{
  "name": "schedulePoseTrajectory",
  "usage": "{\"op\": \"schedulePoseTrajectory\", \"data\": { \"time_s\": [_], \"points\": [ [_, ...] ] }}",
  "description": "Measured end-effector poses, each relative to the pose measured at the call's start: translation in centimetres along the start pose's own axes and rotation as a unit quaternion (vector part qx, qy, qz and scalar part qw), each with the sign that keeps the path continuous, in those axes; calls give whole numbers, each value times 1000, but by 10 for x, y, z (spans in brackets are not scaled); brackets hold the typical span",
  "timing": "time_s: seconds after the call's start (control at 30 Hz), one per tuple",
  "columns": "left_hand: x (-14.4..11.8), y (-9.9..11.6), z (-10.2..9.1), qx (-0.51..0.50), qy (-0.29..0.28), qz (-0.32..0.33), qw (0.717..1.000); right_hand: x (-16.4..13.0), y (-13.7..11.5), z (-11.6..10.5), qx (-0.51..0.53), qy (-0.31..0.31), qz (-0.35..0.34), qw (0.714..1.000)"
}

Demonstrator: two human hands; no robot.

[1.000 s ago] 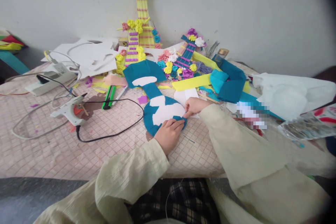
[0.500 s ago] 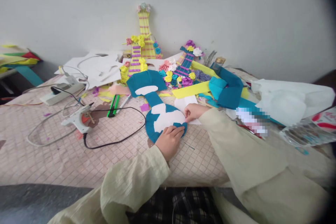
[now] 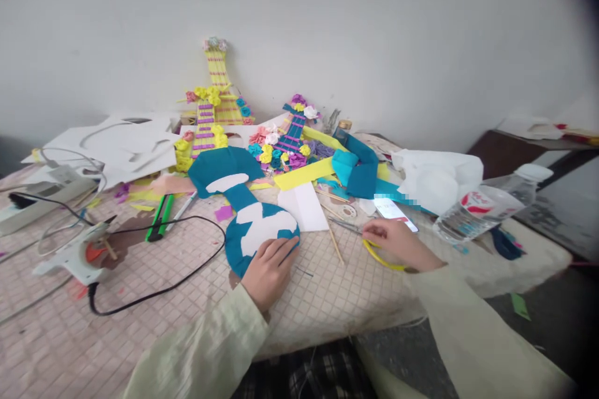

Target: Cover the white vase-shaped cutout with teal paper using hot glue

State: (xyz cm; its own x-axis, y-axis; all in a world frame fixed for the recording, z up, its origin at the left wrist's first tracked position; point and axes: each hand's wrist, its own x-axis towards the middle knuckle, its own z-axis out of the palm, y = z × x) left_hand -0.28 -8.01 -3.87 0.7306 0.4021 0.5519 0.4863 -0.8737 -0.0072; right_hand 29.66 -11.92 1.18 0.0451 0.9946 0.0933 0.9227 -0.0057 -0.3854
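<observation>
**Head view: one hand on a teal cutout, the other at yellow scissors**

Head view looks down on a worktop [image 3: 140, 324] with a pink checked cover. At the far left lies a white power strip [image 3: 28, 209], and nearer to the front a white glue gun [image 3: 77, 255] with a black cord [image 3: 187, 262] that curves toward the middle. A green pen [image 3: 159, 224] lies behind the cord.

In the middle is the teal cutout [image 3: 243, 224], shaped like a guitar, with white patches on it. The left hand [image 3: 269, 271] rests flat on its lower edge, the fingers together and pressing down. Just right of the cutout lies a white sheet [image 3: 306, 206], and beside it a thin wooden stick [image 3: 334, 243].

Behind, two decorated paper guitars [image 3: 213, 106] lean against the wall, with teal and yellow paper scraps [image 3: 355, 165] near them.

Further right, the right hand [image 3: 397, 240] is curled around the yellow scissors [image 3: 381, 255] on the worktop, well apart from the cutout. A phone [image 3: 395, 212] lies just behind this hand. A white bag [image 3: 435, 174] and a plastic bottle [image 3: 486, 206] on its side are at the right end.
</observation>
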Motion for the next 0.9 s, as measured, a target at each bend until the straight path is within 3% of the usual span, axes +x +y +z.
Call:
{"op": "schedulePoseTrajectory", "data": {
  "time_s": [0.13, 0.3, 0.43, 0.53, 0.63, 0.77, 0.9],
  "points": [
    [3, 8, -15, -5, 36, 4, 999, 40, 13, 5, -49, 36, -5, 998],
    [-19, 16, -46, -34, 40, -49, 997, 71, 25, 16, -90, 8, -25, 996],
    [-46, 20, -64, -60, 35, -91, 993, 69, 31, 10, -89, 17, -42, 995],
    [-49, 27, -70, -131, 47, -132, 981, 46, 10, -4, -46, 41, -70, 996],
    [-31, 38, -73, -252, 74, -183, 948, 5, -35, -13, 105, 50, -122, 986],
    [0, 55, -73, -461, 68, -234, 853, -43, -94, -8, 210, 45, -172, 961],
    [9, 69, -71, -573, 47, -221, 788, -68, -117, 5, 287, 58, -152, 944]
  ]
}}
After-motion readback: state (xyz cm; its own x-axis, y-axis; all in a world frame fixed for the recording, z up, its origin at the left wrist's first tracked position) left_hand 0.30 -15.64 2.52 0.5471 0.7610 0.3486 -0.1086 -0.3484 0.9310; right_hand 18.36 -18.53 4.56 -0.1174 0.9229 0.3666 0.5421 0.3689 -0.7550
